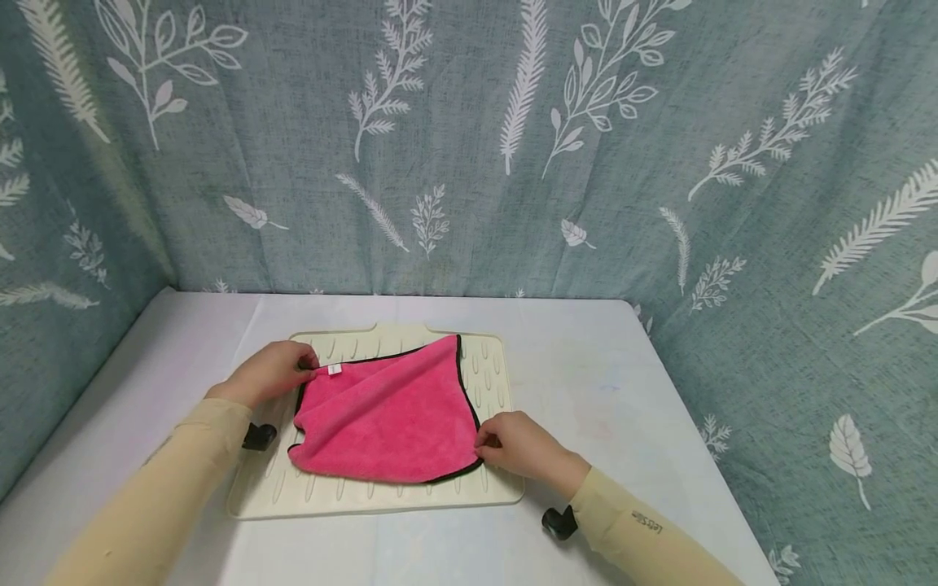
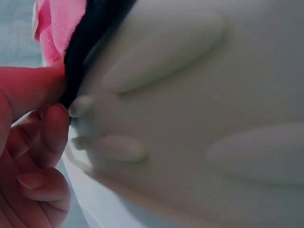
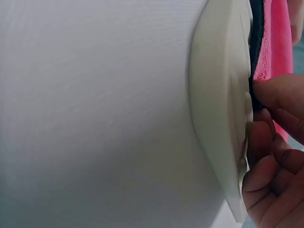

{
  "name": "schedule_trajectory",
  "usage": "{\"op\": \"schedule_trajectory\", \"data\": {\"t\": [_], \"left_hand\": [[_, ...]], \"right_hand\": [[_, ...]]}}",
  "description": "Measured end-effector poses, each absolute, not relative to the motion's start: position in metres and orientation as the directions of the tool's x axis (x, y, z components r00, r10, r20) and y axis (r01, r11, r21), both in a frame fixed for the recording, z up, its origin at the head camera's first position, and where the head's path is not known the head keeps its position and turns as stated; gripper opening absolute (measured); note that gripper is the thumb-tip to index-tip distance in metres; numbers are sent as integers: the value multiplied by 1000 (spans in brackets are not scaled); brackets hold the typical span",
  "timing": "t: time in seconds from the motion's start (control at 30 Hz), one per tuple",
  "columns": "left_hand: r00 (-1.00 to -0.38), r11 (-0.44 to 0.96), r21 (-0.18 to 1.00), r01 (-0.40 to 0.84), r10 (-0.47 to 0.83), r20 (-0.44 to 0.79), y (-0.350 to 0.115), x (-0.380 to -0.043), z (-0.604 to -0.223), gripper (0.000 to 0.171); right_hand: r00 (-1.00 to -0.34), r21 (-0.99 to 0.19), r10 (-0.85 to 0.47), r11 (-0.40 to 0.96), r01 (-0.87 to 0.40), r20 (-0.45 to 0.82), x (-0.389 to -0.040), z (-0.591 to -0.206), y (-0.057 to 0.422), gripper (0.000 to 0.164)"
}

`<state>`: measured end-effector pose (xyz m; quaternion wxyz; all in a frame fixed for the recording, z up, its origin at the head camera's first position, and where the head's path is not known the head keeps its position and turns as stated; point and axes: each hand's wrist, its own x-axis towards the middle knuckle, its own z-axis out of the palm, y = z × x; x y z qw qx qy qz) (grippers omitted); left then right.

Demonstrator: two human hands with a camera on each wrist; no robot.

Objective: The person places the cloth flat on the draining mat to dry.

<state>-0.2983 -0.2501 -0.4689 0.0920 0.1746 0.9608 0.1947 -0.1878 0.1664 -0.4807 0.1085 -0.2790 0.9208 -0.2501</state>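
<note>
A pink cloth [image 1: 388,415] with black edging lies rumpled over a cream ridged tray [image 1: 337,492]. Its upper left corner, beside a small white tag [image 1: 335,369], is pinched between the thumb and fingers of my left hand [image 1: 274,373]. In the left wrist view the thumb presses on the black edging [image 2: 78,61]. My right hand [image 1: 531,448] pinches the lower right corner, and the right wrist view shows that corner just above the tray's rim [image 3: 209,80]. A fold runs diagonally across the cloth, and its lower left corner curls inward.
The tray rests on a table with a white cover [image 1: 608,407]. Behind and at both sides hangs a grey-green curtain [image 1: 454,228] with white leaf prints. Black wrist cameras [image 1: 560,522] sit under both forearms, close above the table.
</note>
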Motion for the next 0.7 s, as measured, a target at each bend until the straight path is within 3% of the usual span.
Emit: {"op": "schedule_trajectory", "data": {"t": [0.4,0.7], "left_hand": [[-936,861,389,329,352,12,-239,-321,-437,8],[-945,899,321,300,325,-28,-233,-338,-457,10]], "right_hand": [[-837,-551,-535,735,-396,-112,-171,-452,185,12],[-817,-595,-556,711,-374,-151,-153,-466,187,15]]}}
